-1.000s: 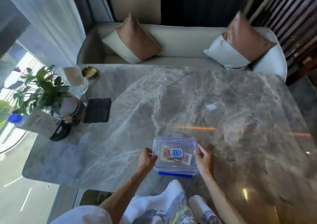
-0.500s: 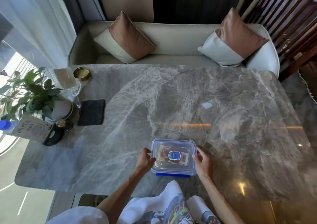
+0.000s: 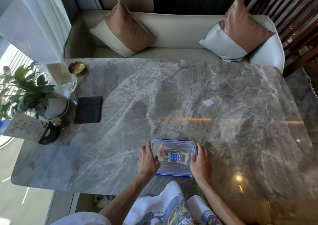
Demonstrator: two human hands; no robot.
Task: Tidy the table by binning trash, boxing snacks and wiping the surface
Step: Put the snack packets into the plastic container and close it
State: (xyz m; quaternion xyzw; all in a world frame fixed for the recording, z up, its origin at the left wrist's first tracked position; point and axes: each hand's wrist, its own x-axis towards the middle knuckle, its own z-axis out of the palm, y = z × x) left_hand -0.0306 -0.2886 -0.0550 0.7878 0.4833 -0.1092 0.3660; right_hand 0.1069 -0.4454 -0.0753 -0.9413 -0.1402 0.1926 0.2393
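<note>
Head view, the only one. Print on the tilted card at the table's left end is unreadable; a blue-capped item behind it is cut off by the frame edge. What lies under the near table edge is too dark to make out. The snack packet inside the box is blurred behind the clear lid; only a blue oval label shows.

Left hand: fingers partly spread and flat against the left side of the plastic box, thumb on the lid edge. Right hand: same pose on the right side, fingers lying over the lid's rim. Both press the box rather than close around it. The box sits lid-on near the front edge of the marble table, right before the person.

Counts: one box, one white scrap lying alone right of centre, one dark cloth, one potted plant, one brass dish, one clear stand, two cushions on one sofa.
</note>
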